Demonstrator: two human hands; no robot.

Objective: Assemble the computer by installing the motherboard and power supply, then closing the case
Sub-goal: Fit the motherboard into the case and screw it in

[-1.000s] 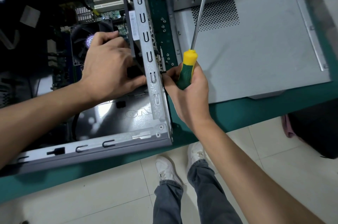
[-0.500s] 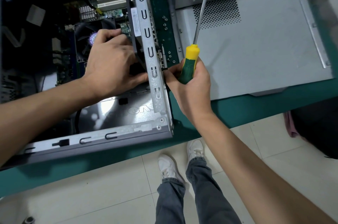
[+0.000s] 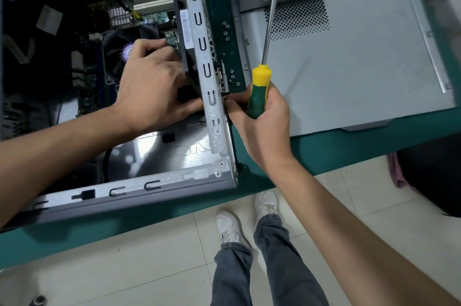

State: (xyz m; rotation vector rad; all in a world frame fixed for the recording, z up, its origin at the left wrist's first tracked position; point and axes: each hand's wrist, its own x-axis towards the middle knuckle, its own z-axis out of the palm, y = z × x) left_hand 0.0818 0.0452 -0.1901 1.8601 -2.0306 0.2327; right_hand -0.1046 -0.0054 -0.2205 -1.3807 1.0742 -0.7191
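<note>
Presently, the following is seen.
Case: an open computer case [image 3: 159, 181] is laid on its side on the green workbench [image 3: 324, 151], its grey slotted frame rail [image 3: 207, 61] running up the middle of the view.
Contents: a motherboard [image 3: 159, 17] with a black CPU fan [image 3: 119, 48] is seated deep inside; a glossy black power supply [image 3: 162, 153] is lodged in the near corner, against the frame rail.
Left hand: the left hand [image 3: 152, 91] is reached into the case, its fingers curled round a black part just inside the rail; what that part is cannot be told.
Right hand: the right hand [image 3: 262, 116] is closed round the green-and-yellow handle of a screwdriver [image 3: 260, 86], whose shaft is pointed up and away; a small dark screw [image 3: 226, 94] is pinched at the fingertips against the outside of the rail.
Side panel: a grey side panel [image 3: 349, 61] with a perforated vent is laid flat on the workbench, just beside the case.
Loose screws: several small screws [image 3: 225, 31] are scattered on the bench between case and panel.
</note>
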